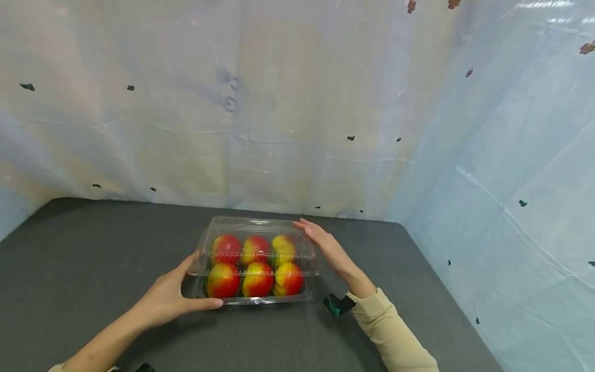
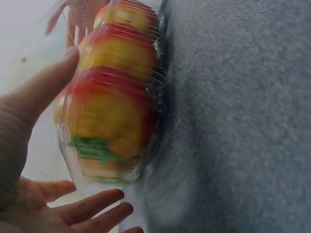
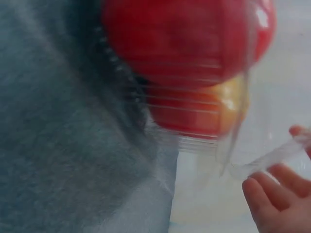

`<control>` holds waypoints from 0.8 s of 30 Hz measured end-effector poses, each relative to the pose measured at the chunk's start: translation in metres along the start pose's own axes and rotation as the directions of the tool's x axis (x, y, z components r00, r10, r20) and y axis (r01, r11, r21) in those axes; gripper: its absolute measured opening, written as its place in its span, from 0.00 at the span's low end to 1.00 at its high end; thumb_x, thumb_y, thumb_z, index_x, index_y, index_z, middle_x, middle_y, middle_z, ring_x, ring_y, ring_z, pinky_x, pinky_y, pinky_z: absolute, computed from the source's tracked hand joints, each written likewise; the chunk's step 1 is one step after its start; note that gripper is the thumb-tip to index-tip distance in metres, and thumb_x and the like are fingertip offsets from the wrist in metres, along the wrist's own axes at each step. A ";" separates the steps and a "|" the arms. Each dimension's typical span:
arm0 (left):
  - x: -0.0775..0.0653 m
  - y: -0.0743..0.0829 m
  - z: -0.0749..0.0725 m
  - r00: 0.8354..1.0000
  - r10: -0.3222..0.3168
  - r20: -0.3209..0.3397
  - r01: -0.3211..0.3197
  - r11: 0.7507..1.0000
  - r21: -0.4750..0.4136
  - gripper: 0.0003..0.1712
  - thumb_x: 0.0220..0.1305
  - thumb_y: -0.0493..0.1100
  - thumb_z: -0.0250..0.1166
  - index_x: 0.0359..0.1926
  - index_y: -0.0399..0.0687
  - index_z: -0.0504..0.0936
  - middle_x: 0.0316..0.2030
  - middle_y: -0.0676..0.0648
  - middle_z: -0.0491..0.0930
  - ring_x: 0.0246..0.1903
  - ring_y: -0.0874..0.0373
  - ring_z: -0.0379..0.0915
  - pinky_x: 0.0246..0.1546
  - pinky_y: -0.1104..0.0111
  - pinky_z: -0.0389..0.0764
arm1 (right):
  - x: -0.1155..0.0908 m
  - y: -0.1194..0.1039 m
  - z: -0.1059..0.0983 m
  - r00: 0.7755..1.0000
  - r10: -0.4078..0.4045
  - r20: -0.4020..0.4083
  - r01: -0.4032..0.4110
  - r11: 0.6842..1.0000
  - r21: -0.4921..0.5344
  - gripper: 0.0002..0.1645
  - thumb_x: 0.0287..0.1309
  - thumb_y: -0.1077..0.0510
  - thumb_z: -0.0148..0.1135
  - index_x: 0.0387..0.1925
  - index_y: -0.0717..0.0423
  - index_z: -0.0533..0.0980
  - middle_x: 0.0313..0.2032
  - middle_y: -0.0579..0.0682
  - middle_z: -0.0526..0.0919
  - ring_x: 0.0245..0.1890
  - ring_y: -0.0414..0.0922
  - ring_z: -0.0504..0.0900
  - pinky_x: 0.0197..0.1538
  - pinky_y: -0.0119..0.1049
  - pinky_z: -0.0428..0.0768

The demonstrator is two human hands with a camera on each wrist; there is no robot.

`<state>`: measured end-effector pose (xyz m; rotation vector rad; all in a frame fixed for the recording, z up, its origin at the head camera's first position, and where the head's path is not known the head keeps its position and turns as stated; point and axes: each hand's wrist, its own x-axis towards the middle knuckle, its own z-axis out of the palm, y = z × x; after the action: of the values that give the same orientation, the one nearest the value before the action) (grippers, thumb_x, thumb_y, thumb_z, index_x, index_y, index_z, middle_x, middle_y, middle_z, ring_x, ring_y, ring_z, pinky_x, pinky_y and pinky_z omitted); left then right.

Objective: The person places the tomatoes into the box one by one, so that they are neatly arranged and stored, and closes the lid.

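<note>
In the head view a clear plastic fruit box (image 1: 260, 300) stands on the table. Two rows of red-and-yellow fruits (image 1: 257, 279), peach-like in shape, fill it. Its clear lid (image 1: 253, 225) lies over them, with the lid's front edge raised above the box's front rim. My left hand (image 1: 174, 294) holds the front left corner, thumb along the front and fingers at the left side. A green leaf (image 2: 95, 148) shows on the nearest fruit in the left wrist view. At the lid's back right corner, my right hand (image 1: 327, 248) pinches the edge; its fingers (image 3: 272, 194) show in the right wrist view.
The dark grey table (image 1: 107, 248) spreads around the box. Pale plastic sheeting (image 1: 288, 103) with small dark marks hangs behind it and along the right side. A black strap with a green patch (image 1: 338, 305) sits near my right wrist.
</note>
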<state>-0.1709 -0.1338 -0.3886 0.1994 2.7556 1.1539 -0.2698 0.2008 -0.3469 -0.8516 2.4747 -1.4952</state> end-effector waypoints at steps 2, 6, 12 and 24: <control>-0.003 -0.002 -0.004 1.000 0.011 0.015 -0.010 1.000 -0.026 0.65 0.50 0.66 0.69 0.75 0.40 0.43 0.66 0.26 0.61 0.60 0.30 0.64 0.47 0.40 0.73 | -0.003 -0.001 0.005 0.998 0.020 -0.052 -0.023 0.998 -0.066 0.30 0.73 0.44 0.39 0.69 0.53 0.65 0.73 0.54 0.55 0.72 0.54 0.55 0.68 0.59 0.58; -0.009 -0.006 -0.017 0.995 0.068 0.071 -0.057 0.987 -0.152 0.59 0.57 0.59 0.67 0.76 0.44 0.40 0.69 0.27 0.52 0.63 0.30 0.60 0.53 0.42 0.71 | -0.010 -0.001 0.013 0.990 0.045 -0.134 -0.063 0.989 -0.130 0.28 0.72 0.47 0.45 0.69 0.49 0.64 0.72 0.52 0.58 0.69 0.53 0.63 0.63 0.56 0.68; -0.012 -0.002 -0.032 0.990 0.062 0.130 -0.022 0.957 -0.291 0.48 0.67 0.56 0.58 0.76 0.50 0.39 0.71 0.29 0.47 0.66 0.29 0.54 0.51 0.42 0.72 | -0.022 0.003 0.019 0.977 0.093 -0.192 -0.127 0.977 -0.171 0.30 0.72 0.47 0.46 0.71 0.51 0.61 0.67 0.54 0.68 0.62 0.52 0.73 0.59 0.51 0.74; -0.020 -0.007 -0.024 0.981 0.081 0.175 -0.007 0.922 -0.387 0.36 0.74 0.55 0.48 0.74 0.43 0.52 0.72 0.31 0.48 0.67 0.32 0.53 0.57 0.43 0.69 | -0.053 -0.008 0.026 0.967 0.233 -0.099 -0.233 0.972 0.011 0.28 0.74 0.56 0.41 0.69 0.66 0.58 0.58 0.68 0.72 0.50 0.56 0.79 0.49 0.46 0.81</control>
<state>-0.1566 -0.1586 -0.3749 0.3069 2.3157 1.5700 -0.2129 0.2059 -0.3626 -0.4748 2.5394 -1.4866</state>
